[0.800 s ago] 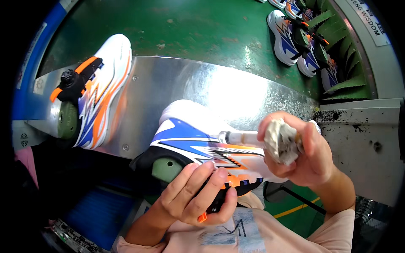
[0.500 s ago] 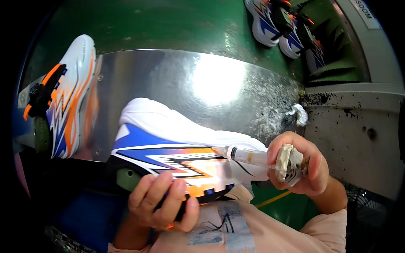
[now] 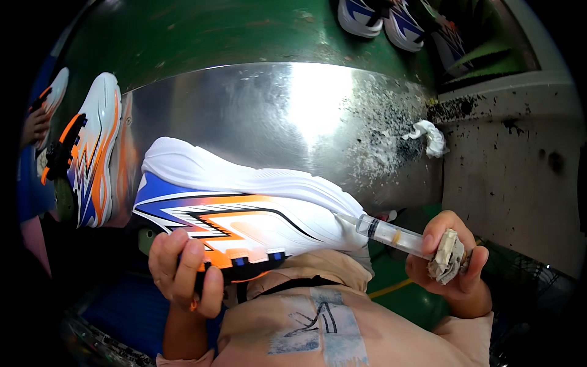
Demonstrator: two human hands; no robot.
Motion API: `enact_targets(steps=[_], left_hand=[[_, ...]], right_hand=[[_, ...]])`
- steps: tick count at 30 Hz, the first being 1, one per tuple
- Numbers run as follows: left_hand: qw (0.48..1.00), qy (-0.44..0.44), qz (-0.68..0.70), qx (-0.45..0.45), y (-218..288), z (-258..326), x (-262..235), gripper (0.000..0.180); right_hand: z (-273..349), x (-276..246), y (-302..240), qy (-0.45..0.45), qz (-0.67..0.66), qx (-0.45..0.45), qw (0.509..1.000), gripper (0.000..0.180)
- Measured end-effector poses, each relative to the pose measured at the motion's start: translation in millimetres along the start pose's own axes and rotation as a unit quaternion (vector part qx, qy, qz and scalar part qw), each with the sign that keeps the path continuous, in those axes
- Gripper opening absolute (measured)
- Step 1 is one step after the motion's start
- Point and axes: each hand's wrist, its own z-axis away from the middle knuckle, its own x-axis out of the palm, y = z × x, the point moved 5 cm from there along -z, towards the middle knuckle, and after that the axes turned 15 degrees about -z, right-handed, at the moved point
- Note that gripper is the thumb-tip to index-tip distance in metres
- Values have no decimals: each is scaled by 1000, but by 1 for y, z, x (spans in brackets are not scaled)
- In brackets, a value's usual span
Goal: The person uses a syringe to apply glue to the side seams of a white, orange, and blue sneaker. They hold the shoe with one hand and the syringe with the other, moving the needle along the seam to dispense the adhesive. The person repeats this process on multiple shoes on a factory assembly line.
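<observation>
Right hand [image 3: 460,289] is gripping the syringe [image 3: 400,238], long axis toward the toe of the shoe [image 3: 244,208]; left hand [image 3: 182,274] is clasping its heel half.

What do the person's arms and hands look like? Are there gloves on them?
No gloves! The left hand and right hand are both bare, and I see no rings or watch. The arms are bare too, up to the loose, pale peach short sleeves of a shirt.
</observation>
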Motion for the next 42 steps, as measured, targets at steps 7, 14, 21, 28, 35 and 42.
enact_targets(steps=[7,14,21,28,35,42], left_hand=[[999,-18,24,41,-2,-24,1,60],[999,-34,1,38,2,-48,4,65],[997,-63,24,30,5,-72,8,70],[990,-94,101,36,1,-98,20,77],[943,-235,232,33,-10,-144,61,71],[892,-368,262,-8,-20,-186,89,67]], right_hand=[[16,-26,23,9,-102,-53,993,86],[22,-34,38,34,-161,-96,982,87],[24,-23,34,31,-95,-137,985,79],[19,-22,39,4,-6,-217,976,74],[-2,-31,50,46,13,-255,966,70],[-3,-31,50,-17,67,-294,953,67]])
